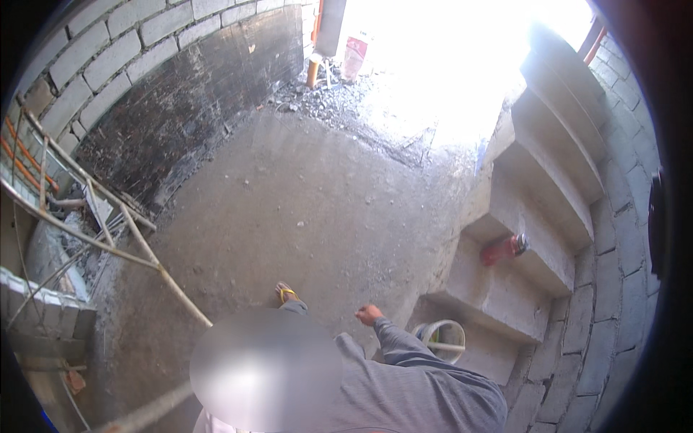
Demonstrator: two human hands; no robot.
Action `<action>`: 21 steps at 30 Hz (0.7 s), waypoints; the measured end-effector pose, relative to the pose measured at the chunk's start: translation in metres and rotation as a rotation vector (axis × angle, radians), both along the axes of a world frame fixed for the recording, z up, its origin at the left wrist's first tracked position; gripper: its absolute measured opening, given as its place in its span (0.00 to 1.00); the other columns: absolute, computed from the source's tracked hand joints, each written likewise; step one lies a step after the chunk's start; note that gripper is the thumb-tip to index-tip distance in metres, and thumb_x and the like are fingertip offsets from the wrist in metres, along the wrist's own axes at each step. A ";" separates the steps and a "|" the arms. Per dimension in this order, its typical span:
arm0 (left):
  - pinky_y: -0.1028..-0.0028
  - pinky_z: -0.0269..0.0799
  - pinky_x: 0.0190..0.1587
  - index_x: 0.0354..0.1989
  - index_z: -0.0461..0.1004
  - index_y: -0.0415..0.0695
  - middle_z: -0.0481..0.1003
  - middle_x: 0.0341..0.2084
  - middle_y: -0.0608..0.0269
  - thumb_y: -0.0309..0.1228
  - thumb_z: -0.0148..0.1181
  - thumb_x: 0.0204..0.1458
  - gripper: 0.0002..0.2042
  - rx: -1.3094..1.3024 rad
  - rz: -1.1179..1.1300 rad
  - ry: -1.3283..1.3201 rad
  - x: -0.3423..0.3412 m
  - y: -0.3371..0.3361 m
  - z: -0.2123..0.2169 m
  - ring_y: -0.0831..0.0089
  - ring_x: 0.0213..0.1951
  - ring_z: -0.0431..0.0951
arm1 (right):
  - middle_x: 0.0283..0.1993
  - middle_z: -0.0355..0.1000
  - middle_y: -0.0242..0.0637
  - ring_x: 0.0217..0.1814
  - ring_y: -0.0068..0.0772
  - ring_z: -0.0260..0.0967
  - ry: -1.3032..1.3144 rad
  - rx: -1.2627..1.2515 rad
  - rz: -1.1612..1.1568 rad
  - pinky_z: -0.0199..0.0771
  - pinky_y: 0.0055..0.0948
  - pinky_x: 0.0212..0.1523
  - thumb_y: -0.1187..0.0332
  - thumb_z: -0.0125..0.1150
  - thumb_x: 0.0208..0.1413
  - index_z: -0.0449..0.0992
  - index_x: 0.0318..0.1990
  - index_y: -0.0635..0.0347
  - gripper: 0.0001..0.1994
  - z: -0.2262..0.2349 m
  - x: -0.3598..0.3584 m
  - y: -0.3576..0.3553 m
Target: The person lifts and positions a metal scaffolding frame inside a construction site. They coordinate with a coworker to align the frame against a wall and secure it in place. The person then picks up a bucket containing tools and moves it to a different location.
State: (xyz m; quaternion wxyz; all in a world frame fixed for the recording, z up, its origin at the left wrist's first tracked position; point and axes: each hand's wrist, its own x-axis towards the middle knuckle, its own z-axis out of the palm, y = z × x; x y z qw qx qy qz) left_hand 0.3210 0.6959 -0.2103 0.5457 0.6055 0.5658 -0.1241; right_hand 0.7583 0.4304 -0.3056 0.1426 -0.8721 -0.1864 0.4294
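1 hand only is in view, seen from above on a bare construction floor.

Far left, a grey block wall (pixel 108 50) curves across the upper corner, with a dark stained band (pixel 188 101) along its base. Below it, several thin wooden poles (pixel 108 224) lie crossed and leaning over a heap of rubble beside a low block ledge (pixel 36 303). 2 orange bars (pixel 22 155) show against the wall at the far left edge.

In the middle, a dusty concrete floor (pixel 289 209) spreads out. At its far end lie loose stones (pixel 325 97) and an orange pipe (pixel 313 72), with strong daylight washing out the opening behind them. Near the bottom centre, a foot in a yellow-strapped sandal (pixel 286 292) stands on the floor, above a blurred patch.

Just right of that, the person's right hand (pixel 369 314) hangs over the floor at the end of a grey sleeve (pixel 404 353). Its fingers look loosely curled and it grasps nothing visible; the hand is small in the view, so this is not certain. The left hand is out of view.

Right of the hand, near it but apart, a white bucket (pixel 442 339) sits at the foot of a concrete staircase (pixel 534 209). On the 2nd step lies a red bottle-like object (pixel 503 250). A block wall (pixel 613 238) borders the stairs on the far right.
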 end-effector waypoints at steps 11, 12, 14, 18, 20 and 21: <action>0.62 0.70 0.48 0.50 0.73 0.44 0.76 0.43 0.50 0.36 0.51 0.54 0.17 0.002 -0.036 0.059 0.103 0.156 -0.041 0.56 0.45 0.77 | 0.45 0.76 0.50 0.50 0.47 0.73 -0.031 0.082 -0.209 0.71 0.38 0.51 0.52 0.59 0.52 0.77 0.46 0.61 0.22 0.039 0.126 0.136; 0.62 0.70 0.48 0.50 0.73 0.44 0.76 0.43 0.50 0.36 0.51 0.54 0.17 0.012 -0.029 0.031 0.120 0.174 -0.043 0.56 0.45 0.77 | 0.43 0.76 0.50 0.49 0.47 0.73 -0.027 0.128 -0.250 0.71 0.38 0.49 0.53 0.59 0.52 0.77 0.46 0.62 0.22 0.036 0.140 0.153; 0.62 0.70 0.48 0.50 0.73 0.44 0.76 0.43 0.50 0.36 0.51 0.54 0.17 0.091 0.012 -0.035 0.151 0.208 -0.037 0.56 0.44 0.77 | 0.41 0.77 0.49 0.43 0.42 0.75 -0.012 0.190 -0.212 0.73 0.35 0.44 0.56 0.60 0.52 0.76 0.46 0.65 0.21 0.035 0.175 0.194; 0.62 0.70 0.48 0.50 0.74 0.44 0.76 0.43 0.50 0.36 0.51 0.54 0.17 0.143 0.140 -0.097 0.208 0.239 -0.037 0.56 0.44 0.77 | 0.32 0.78 0.44 0.31 0.37 0.78 0.154 0.112 -0.175 0.76 0.34 0.34 0.58 0.59 0.52 0.74 0.48 0.69 0.22 0.042 0.211 0.228; 0.62 0.70 0.48 0.49 0.74 0.44 0.76 0.43 0.50 0.36 0.51 0.54 0.17 0.173 0.243 -0.064 0.223 0.238 -0.038 0.56 0.44 0.77 | 0.33 0.78 0.42 0.29 0.32 0.77 0.147 0.058 0.039 0.76 0.31 0.29 0.60 0.59 0.52 0.73 0.49 0.68 0.22 0.045 0.230 0.252; 0.62 0.70 0.48 0.49 0.74 0.44 0.77 0.43 0.51 0.36 0.51 0.54 0.17 0.175 0.302 -0.051 0.229 0.231 -0.042 0.56 0.44 0.77 | 0.33 0.78 0.40 0.29 0.31 0.77 0.200 0.091 0.162 0.76 0.30 0.26 0.61 0.59 0.52 0.74 0.47 0.66 0.19 0.032 0.249 0.260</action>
